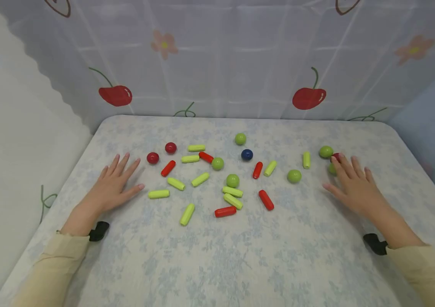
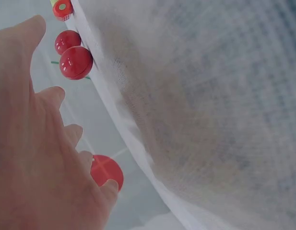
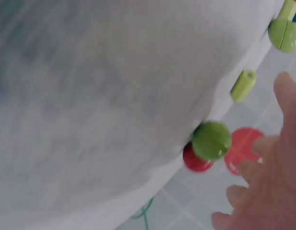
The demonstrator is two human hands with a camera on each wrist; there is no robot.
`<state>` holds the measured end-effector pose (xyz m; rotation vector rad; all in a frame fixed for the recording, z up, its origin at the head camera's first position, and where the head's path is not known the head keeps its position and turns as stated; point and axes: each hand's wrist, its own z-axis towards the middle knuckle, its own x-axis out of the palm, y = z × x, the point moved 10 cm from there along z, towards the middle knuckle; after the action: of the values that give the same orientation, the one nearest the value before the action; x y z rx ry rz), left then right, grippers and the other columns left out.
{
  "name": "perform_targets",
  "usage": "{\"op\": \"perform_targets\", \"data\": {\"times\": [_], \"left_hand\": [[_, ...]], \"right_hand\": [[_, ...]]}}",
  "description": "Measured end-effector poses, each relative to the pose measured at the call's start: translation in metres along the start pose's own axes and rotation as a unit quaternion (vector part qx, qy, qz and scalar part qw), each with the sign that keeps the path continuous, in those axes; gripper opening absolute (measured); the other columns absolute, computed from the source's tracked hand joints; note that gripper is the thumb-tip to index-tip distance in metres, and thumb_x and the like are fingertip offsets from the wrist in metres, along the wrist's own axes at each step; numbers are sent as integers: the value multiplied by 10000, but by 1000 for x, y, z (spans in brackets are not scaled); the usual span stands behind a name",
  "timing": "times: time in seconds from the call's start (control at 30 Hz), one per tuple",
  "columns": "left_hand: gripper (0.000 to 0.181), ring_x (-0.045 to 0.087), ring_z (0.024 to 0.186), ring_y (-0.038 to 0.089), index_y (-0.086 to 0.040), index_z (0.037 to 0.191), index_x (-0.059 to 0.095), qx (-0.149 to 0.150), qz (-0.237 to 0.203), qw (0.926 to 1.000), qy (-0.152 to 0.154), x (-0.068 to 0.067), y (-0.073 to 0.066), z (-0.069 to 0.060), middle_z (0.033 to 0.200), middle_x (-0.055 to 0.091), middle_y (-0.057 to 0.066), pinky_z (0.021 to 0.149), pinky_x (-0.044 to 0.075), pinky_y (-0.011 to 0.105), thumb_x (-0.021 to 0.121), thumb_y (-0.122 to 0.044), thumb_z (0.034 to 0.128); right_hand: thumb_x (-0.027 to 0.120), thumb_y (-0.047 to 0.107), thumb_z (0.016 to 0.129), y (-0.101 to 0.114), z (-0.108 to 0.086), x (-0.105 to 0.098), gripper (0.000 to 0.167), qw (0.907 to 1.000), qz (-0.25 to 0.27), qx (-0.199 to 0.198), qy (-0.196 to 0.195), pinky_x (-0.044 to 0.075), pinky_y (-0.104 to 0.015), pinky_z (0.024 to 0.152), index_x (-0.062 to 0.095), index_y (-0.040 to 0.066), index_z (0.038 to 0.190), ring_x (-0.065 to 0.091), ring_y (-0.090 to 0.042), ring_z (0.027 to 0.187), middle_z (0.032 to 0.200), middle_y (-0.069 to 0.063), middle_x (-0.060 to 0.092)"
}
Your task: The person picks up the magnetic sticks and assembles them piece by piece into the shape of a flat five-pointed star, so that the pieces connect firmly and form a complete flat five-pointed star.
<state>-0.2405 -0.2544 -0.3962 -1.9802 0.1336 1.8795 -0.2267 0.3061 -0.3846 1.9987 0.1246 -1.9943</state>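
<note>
My left hand [image 1: 110, 187] is at the left of the table, fingers spread and straight, holding nothing. Nearest to it are two glossy red balls [image 1: 153, 158], also seen in the left wrist view as red balls [image 2: 76, 63] beyond the fingers. At the right, my right hand [image 1: 358, 192] has its fingers extended and grips nothing. Its fingertips partly cover a dark red ball [image 1: 335, 157] and a green ball [image 1: 332, 169] in the head view. The right wrist view shows a gap between the fingers and a green ball [image 3: 211, 140] with a red ball [image 3: 195, 160] behind it.
Across the middle lie several yellow-green rods [image 1: 200, 179], several red rods [image 1: 266, 200], several green balls [image 1: 294, 176] and one dark blue ball [image 1: 246, 154]. A pale floral cloth [image 1: 278, 260] covers the table. Behind its far edge hangs a curtain [image 1: 217, 64] printed with cherries.
</note>
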Motion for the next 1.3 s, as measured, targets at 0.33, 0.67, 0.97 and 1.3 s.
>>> {"op": "perform_targets", "data": {"times": [0.33, 0.67, 0.97, 1.3], "left_hand": [[804, -61, 1377, 367, -158, 1516, 129, -6, 76, 9999, -141, -5, 1, -3, 1532, 25, 189, 1003, 73, 649, 497, -535, 909], [786, -1, 1378, 377, -141, 1513, 147, 40, -211, 9995, -242, -4, 0, -2, 1528, 50, 197, 1005, 108, 641, 512, -499, 917], [722, 161, 1368, 336, -64, 1450, 338, 916, -535, 9832, -1488, -47, -68, -8, 1490, 236, 173, 1028, 216, 552, 691, -258, 851], [453, 507, 1102, 198, -114, 1256, 586, 1447, -1671, 9751, -169, -4, -210, 14, 1224, 539, 55, 875, 444, 374, 706, -281, 853]], "right_hand": [[656, 171, 892, 123, 27, -26, 562, 9870, 1130, -1099, -298, 406, -545, 884, 428, -5, 1374, 401, -409, 1223, 1411, -220, 362], [540, 115, 961, 219, 59, 25, 493, 9421, 2493, -2106, 770, 328, -453, 999, 389, 99, 1431, 328, -281, 1309, 1466, -149, 306], [529, -9, 938, 228, 63, 39, 374, 9361, 2586, -2254, 777, 395, -421, 945, 555, 77, 1301, 386, -313, 1266, 1406, -190, 373], [640, -62, 852, 218, 70, 35, 297, 9356, 2805, -2144, -106, 459, -360, 845, 648, 70, 1117, 531, -220, 1045, 1158, -91, 552]]}}
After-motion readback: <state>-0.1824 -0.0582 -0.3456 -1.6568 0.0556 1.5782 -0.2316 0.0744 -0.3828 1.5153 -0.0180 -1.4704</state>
